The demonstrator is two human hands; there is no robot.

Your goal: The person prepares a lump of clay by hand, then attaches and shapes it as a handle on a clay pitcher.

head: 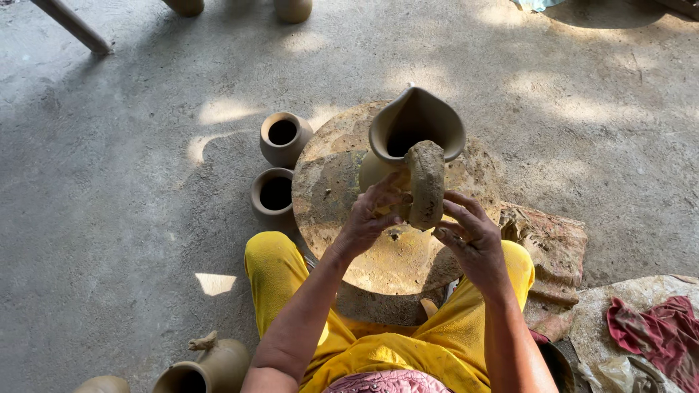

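Between my two hands, just ahead of the fingertips, I see the clay strip (426, 185), a thick flattened slab standing nearly upright, its long axis running away from me toward the rim of the clay jug (415, 131). My left hand (371, 215) curls around the strip's near left edge, fingers bent and closed on it, thumb side pressed to the clay. My right hand (472, 236) sits at the lower right, fingers half spread, their tips touching the strip's bottom edge; it grips less firmly than the left, as far as I can judge. The strip's top end touches the jug's wide, spouted mouth, directly beyond both hands. The jug stands on the round turning disc (328, 189) lying on the concrete floor (124, 182). Left of my left hand, just beside the disc, two small pots (280, 164) stand apart from the jug. The left hand is slightly nearer the jug's body.
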